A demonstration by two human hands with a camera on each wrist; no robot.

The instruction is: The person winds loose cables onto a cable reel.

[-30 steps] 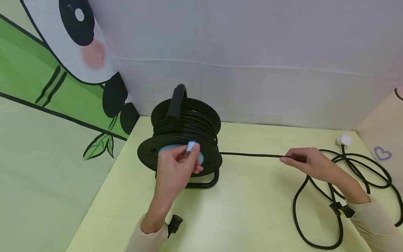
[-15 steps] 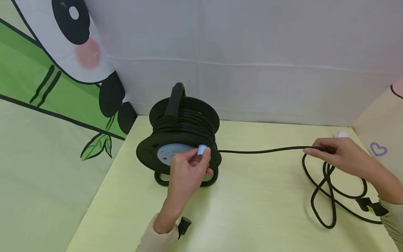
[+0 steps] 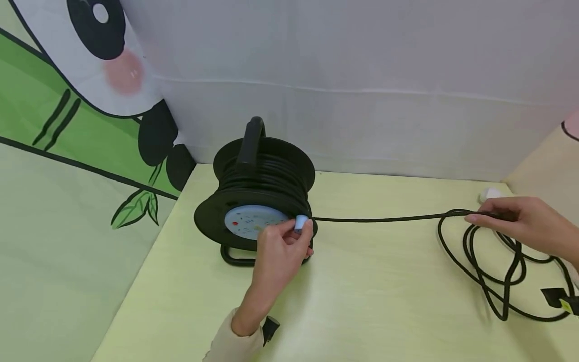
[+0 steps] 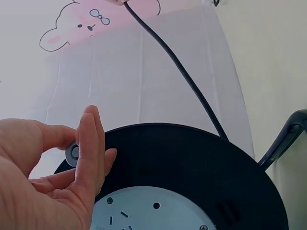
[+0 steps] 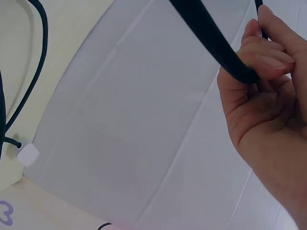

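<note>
The left hand (image 3: pixel 280 246) is pinching the small pale-blue crank knob (image 3: pixel 300 222) at the right edge of the cable reel (image 3: pixel 258 196), fingers curled round it, so this hand is lying right against the reel. The right hand (image 3: pixel 520 221) is pinching the black cable (image 3: pixel 384 218) well to the right of the reel, thumb and fingers closed on it. Between the 2 hands the cable is running as 1 nearly straight line, its long axis pointing from the reel's right side toward the right hand. Beyond that hand, farther from the reel, slack loops (image 3: pixel 493 271) are lying on the yellow-green table (image 3: pixel 362 311), with a white plug (image 3: pixel 490 193) near the back wall.
</note>
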